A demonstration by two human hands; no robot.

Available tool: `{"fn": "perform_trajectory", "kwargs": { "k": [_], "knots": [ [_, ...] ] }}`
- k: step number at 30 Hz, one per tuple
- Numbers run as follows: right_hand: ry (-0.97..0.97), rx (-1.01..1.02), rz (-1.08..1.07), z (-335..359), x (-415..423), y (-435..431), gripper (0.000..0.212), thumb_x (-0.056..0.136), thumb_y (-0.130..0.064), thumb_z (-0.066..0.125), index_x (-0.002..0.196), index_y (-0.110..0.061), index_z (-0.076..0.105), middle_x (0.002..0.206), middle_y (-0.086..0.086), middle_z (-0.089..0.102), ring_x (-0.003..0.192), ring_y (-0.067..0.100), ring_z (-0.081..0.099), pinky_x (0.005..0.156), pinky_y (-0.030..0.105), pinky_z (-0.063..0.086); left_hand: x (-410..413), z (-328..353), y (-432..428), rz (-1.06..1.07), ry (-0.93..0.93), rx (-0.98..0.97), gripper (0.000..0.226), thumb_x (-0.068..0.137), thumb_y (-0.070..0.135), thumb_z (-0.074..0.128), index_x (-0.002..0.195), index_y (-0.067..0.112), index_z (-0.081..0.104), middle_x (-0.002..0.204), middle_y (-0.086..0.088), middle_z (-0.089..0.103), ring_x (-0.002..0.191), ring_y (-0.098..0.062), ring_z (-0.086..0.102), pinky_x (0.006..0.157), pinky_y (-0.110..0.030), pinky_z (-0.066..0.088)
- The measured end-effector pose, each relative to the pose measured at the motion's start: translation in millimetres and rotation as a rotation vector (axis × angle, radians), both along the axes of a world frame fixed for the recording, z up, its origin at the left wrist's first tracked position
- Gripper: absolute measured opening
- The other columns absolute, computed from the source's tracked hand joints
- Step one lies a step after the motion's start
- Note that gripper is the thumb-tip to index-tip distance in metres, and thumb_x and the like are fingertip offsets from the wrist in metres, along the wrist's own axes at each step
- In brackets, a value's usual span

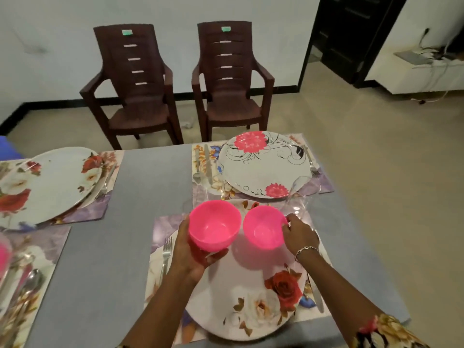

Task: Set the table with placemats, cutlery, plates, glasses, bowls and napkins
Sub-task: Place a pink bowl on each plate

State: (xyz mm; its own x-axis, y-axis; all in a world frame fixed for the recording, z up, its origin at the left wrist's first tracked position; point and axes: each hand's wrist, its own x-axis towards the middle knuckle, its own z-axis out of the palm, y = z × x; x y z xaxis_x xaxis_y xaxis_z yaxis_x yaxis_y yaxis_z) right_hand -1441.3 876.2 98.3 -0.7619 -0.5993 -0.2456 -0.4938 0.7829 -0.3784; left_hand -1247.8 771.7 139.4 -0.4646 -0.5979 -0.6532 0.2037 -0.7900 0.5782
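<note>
Two pink plastic bowls hover above the near floral plate (241, 292). My left hand (193, 254) grips the left pink bowl (214, 226) from its side and underneath. My right hand (298, 234) pinches the rim of the right pink bowl (263, 231). The near plate lies on a floral placemat (163, 229), with a fork (166, 254) to its left and a knife (316, 295) to its right. Just beyond my right hand stands a clear glass (298, 194).
A second plate (263, 164) with pink flowers sits on its placemat at the far right, cutlery on both sides. Two more set places lie at the left, one with a rose plate (47, 184). Two brown plastic chairs (135, 91) stand beyond the grey table (140, 197).
</note>
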Motion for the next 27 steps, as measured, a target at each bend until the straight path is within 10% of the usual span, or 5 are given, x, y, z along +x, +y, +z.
{"fn": "perform_trajectory", "kwargs": {
  "k": [18,27],
  "knots": [
    [-0.006,-0.055,0.140,-2,-25,24,0.036,0.097,-0.040,0.036,0.117,-0.012,0.048,0.101,0.014,0.066,0.094,0.033,0.061,0.072,0.033,0.045,-28,-13,48,0.087,0.028,0.009,0.058,0.085,0.058,0.049,0.129,0.021,0.053,0.124,-0.019,0.058,0.110,-0.044,0.056,0.053,-0.041,0.055],
    [-0.097,-0.474,-0.029,31,-32,77,0.023,0.096,-0.027,0.044,0.094,-0.010,0.059,0.072,0.006,0.067,0.062,0.016,0.062,0.062,0.032,0.048,-75,5,83,-0.176,0.036,0.031,0.060,0.081,0.055,0.051,0.127,0.017,0.053,0.116,-0.021,0.061,0.099,-0.042,0.061,0.065,-0.049,0.056]
  ]
}}
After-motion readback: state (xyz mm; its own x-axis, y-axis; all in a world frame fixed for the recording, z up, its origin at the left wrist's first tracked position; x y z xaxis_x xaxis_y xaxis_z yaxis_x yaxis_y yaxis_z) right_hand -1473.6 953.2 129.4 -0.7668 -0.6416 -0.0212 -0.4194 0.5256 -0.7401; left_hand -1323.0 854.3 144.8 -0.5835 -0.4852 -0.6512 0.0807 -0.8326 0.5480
